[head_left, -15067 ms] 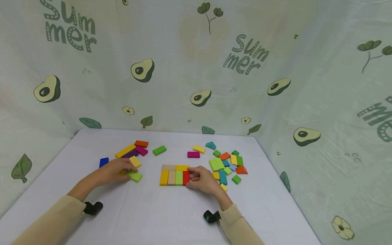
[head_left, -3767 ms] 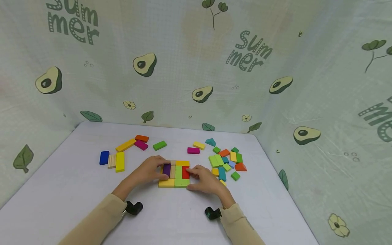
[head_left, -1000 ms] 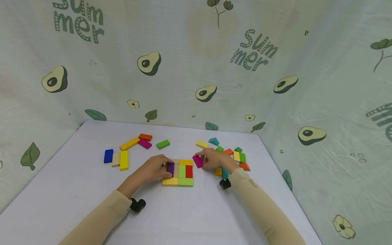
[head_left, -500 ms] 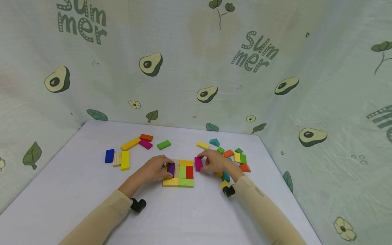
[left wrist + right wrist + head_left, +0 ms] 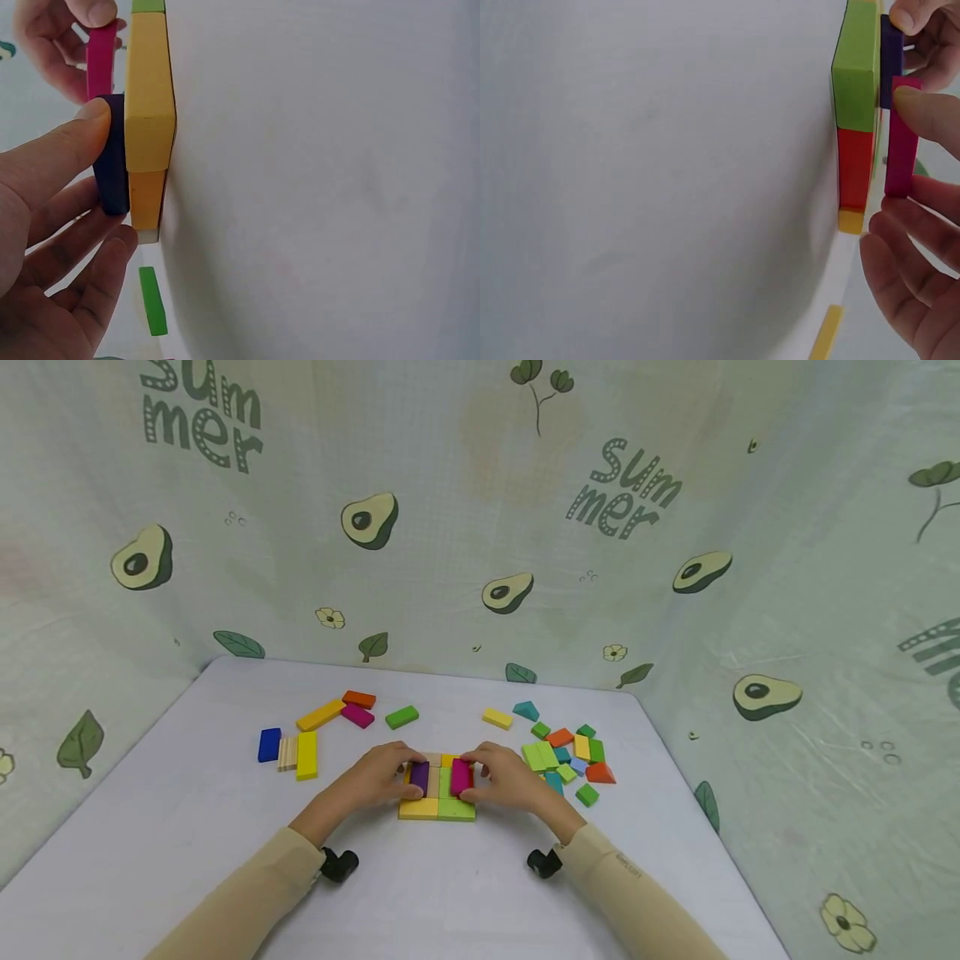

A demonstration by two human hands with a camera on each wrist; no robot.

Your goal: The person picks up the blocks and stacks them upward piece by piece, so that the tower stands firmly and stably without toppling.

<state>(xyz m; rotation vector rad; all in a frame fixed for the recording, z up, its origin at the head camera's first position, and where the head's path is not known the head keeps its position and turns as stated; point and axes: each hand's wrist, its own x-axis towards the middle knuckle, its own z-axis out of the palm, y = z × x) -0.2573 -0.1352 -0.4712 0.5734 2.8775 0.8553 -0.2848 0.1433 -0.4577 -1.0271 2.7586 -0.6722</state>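
Observation:
A flat rectangle of coloured wooden blocks lies mid-table, with a pale yellow block (image 5: 417, 810) and a light green block (image 5: 456, 811) along its front. On its left part stands a purple block (image 5: 419, 778), which my left hand (image 5: 375, 777) pinches between thumb and fingers. My right hand (image 5: 513, 779) pinches a magenta block (image 5: 460, 777) over the right part. In the right wrist view a small gap shows between the magenta block (image 5: 902, 146) and the red block (image 5: 855, 169) under it. The magenta block hides most of the red one in the head view.
Left lie blue (image 5: 269, 745), striped wood (image 5: 288, 753) and yellow (image 5: 307, 756) blocks. Behind them are a long yellow block (image 5: 320, 715), another magenta block (image 5: 357, 716), an orange block (image 5: 359, 699) and a green block (image 5: 402, 717). Small mixed blocks (image 5: 540, 757) cluster right.
Over the last second my right hand has brought the magenta block left over the rectangle. Longer ago, the front blocks and the purple block joined the rectangle. My left hand stays on the purple block.

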